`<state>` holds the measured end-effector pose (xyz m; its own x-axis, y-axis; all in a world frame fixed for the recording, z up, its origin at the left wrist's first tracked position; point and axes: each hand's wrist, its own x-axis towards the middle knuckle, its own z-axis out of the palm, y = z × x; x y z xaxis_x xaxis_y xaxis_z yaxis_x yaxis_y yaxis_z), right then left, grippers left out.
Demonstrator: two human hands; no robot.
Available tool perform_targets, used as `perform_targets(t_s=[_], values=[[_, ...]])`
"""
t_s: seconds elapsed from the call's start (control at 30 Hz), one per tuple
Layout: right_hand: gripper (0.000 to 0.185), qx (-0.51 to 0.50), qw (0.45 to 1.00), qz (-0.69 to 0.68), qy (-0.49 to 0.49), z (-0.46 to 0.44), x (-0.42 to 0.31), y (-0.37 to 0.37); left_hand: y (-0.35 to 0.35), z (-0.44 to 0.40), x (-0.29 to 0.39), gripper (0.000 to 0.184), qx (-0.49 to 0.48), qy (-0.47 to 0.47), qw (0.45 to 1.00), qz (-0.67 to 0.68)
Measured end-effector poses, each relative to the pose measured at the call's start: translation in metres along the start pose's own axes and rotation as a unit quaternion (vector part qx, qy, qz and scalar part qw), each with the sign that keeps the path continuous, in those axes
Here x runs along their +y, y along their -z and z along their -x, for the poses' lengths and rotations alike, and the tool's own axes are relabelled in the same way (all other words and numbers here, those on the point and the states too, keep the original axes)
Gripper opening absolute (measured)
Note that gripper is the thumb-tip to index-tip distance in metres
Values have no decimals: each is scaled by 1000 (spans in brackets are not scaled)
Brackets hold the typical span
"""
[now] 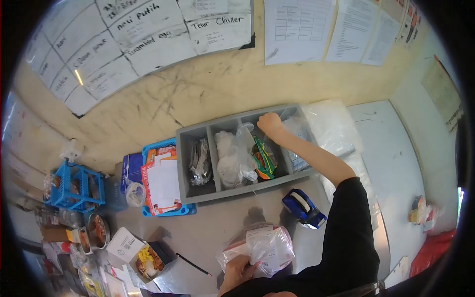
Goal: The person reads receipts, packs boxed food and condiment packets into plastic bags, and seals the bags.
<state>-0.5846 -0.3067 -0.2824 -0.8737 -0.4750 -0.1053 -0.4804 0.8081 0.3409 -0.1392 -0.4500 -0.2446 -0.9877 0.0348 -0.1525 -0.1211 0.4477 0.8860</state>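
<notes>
Black sleeve (351, 227) of the right arm nearest the lens, stretched over the metal counter (213, 227) — and just beside it, low in view, a plastic-wrapped packet (277, 247), on or just above the countertop. Gathered in the left hand (238, 272): loose film at the packet's near side, thumb and fingers close together, apparently pinching. Farther out, over the rear of the third compartment of a gray bin (200, 196), the right hand (269, 124), fingers curled in; whether around anything, impossible to make out. Below it, green-and-orange packets (267, 162); in the next compartment left, clear bags (230, 163). Likeliest trouble: slick film sliding from a one-handed pinch, or tearing under a tug; neighboring bags snagged by a hasty grab. Between bin and sleeve, a blue tape dispenser (303, 208), perhaps at risk of a knock from a low forearm. Leftward, a pencil (194, 264) and a food box (166, 251), lid up, egg showing — spill possible from a careless sweep of the packet. Beyond, papers (166, 183) on a blue tray (185, 210).
</notes>
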Motion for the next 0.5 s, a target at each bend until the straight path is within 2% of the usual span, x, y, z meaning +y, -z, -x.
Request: perform_targets(t_s=[0.07,0.1,0.17,0.2,0.33,0.4,0.43,0.5], values=[[15,6,1000,11,-15,13,0,4,1,-1,17,29,8,88,995,41],[15,8,999,20,-31,23,0,5,0,2,15,29,8,87,995,41],[15,38,999,1,-12,43,5,7,-5,0,-3,31,39,-35,996,-67],[15,71,997,-18,7,50,9,8,-7,0,-8,36,49,-47,995,-71],[15,114,992,-7,55,68,6,13,-11,2,-8,38,84,-79,992,-46],[16,58,997,-34,34,72,-2,8,-11,2,-7,38,90,-94,991,-28],[16,69,997,-33,32,73,-7,7,-10,3,-6,38,96,-101,990,-33],[20,-15,999,-41,-23,70,-13,5,-8,3,-4,32,89,-127,985,-80]])
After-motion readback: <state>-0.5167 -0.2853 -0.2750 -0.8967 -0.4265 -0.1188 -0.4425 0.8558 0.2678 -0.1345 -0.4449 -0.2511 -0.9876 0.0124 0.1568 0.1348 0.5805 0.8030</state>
